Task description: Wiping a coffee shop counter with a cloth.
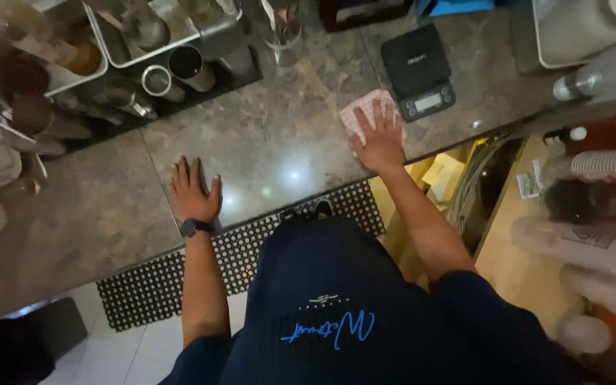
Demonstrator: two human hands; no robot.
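Observation:
I look straight down at a dark marble counter (pixel 272 142). My left hand (pixel 194 191) lies flat on its near edge, fingers spread, a black watch on the wrist, holding nothing. My right hand (pixel 379 139) presses flat on a pink-and-white checked cloth (pixel 359 113) spread on the counter. Just to the right of the cloth sits a small black digital scale (pixel 418 70).
Metal trays (pixel 144 32), steel cups (pixel 157 80) and bottles crowd the counter's far left. A glass (pixel 283 32) stands at the back. Stacked plastic cups (pixel 607 165) lie at the right. A black perforated rubber mat (pixel 158 285) covers the white tiled floor below.

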